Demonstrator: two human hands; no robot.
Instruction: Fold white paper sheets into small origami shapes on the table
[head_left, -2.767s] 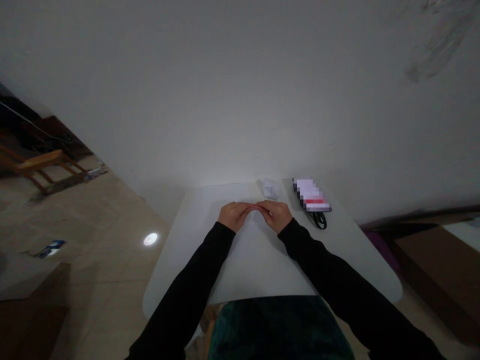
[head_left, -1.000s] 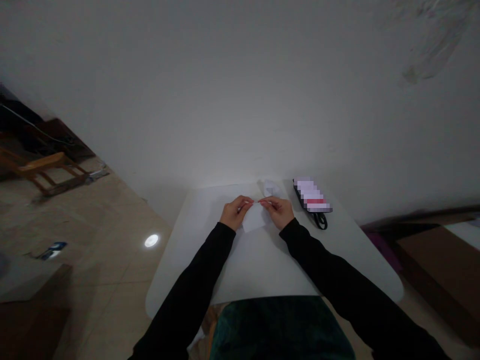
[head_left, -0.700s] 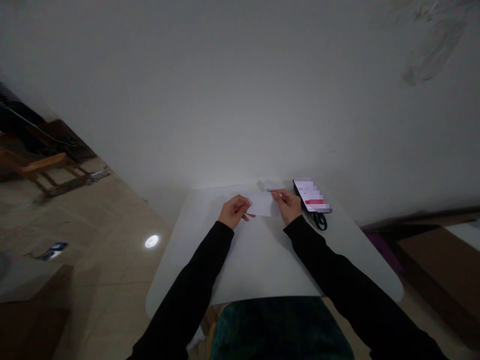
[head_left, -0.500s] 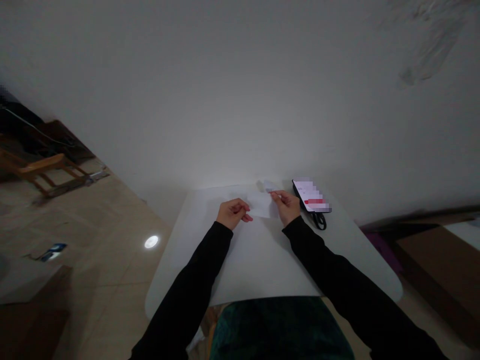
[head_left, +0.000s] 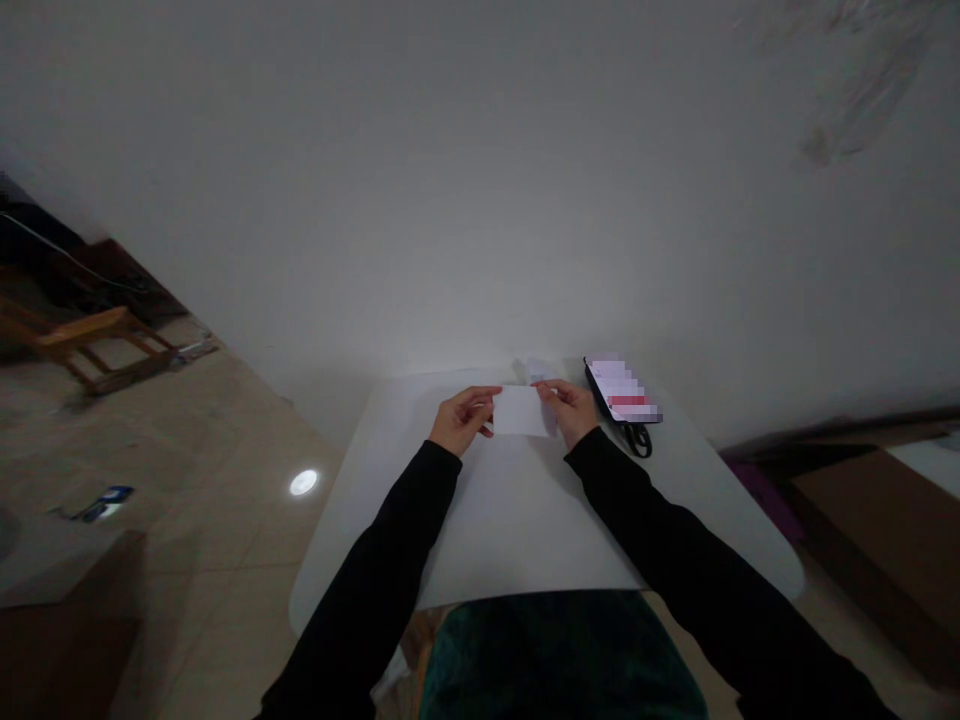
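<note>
Pinching a white paper slip between the left hand and right hand fingertips, crumpled white tissue just behind, a phone nearby.

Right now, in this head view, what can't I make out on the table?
Phone screen: pixelated, unreadable.
White crumpled item: partly hidden behind the white paper.
Paper's side edges: covered by the fingers of the left hand and right hand.
Black cord: one end hidden under the phone.

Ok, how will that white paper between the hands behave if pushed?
Probably light and floppy: the white paper looks thin, held only at its edges by the left hand and right hand. On the smooth table it would likely slide easily.
</note>
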